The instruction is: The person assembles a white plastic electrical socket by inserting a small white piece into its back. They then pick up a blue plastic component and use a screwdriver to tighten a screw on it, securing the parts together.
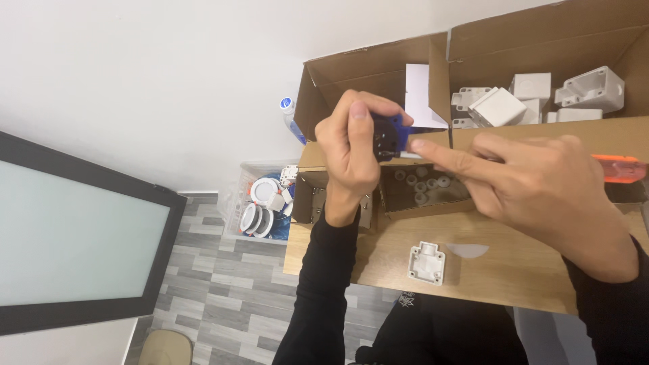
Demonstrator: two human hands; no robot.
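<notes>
Small assembly workspace, cardboard boxes (378, 67) of white plastic housings (591, 88), downlights bin (260, 203)

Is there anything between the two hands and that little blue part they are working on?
Nothing visible. The left hand already grips the small blue part in its fingers, and the right hand reaches its fingertips to the part's side. An orange-handled tool lies behind the right hand, out of the way.

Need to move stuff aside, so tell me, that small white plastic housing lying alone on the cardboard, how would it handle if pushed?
The white plastic housing looks hollow, so probably light. Lying flat, it would likely slide rather than roll.
</notes>
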